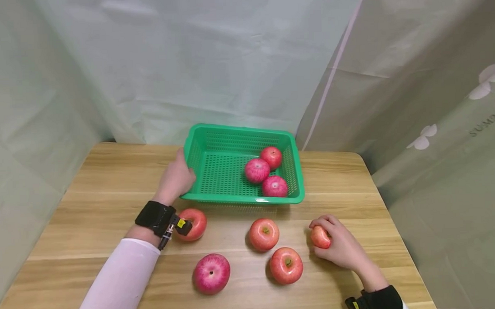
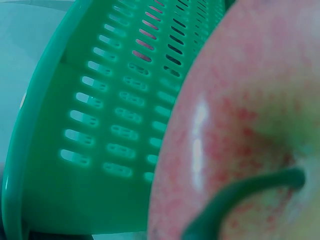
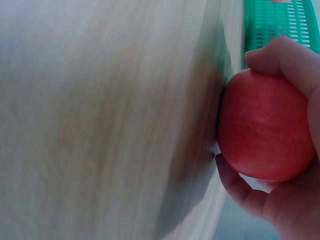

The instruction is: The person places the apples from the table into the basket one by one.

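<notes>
Apple (image 1: 320,238) was gripped by the right hand (image 1: 340,246), near the front right corner of the green basket (image 1: 241,199), whose left end was held by the left hand (image 1: 176,177). Even, gentle pressure was judged best.

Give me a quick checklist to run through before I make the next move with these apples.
1. Grip on the held apple: ok, the right hand has thumb and fingers around it.
2. Green basket steadied: ok, the left hand grips its left edge.
3. Room inside: ok, three apples sit toward the right, leaving the left of the floor bare.
4. Direct path from held apple to basket: ok, no other apple lies between them in the head view.
5. Left wrist clear of apples: not ok, a loose apple sits right by its camera.
6. Held apple lifted off the table: cannot tell.
</notes>
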`<state>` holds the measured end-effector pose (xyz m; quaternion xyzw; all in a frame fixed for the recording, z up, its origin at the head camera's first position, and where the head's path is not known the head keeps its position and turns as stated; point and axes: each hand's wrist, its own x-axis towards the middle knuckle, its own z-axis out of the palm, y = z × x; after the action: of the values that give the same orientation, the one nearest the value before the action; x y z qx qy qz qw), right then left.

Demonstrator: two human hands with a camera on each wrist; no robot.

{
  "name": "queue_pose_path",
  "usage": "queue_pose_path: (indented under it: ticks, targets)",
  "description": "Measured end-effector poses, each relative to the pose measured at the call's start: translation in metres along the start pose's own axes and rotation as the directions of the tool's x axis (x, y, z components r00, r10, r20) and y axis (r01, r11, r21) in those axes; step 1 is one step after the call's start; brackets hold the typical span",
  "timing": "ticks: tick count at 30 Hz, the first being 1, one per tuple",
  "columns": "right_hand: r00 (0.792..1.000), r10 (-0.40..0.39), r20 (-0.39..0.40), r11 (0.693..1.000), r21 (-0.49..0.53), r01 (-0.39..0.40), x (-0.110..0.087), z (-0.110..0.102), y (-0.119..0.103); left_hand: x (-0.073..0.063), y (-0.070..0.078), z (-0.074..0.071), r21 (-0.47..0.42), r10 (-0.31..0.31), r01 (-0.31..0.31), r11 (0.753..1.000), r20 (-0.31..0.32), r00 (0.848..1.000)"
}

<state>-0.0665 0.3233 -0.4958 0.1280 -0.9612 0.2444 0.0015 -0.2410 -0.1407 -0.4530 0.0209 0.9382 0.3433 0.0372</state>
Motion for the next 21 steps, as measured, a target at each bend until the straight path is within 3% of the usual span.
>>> queue_pose_path:
  ticks: [6,21]
  targets:
    - [1.0,0.004,0.005,1.0,0.017,-0.004,0.001,-0.003,0.004,0.0,0.002,0.0,0.011,-0.007,0.007,1.0,0.001,1.0]
    - [0.998,-0.001,-0.068,1.0,-0.006,0.0,0.013,-0.028,0.0,-0.003,0.003,-0.001,-0.006,-0.009,0.009,1.0,-0.001,1.0]
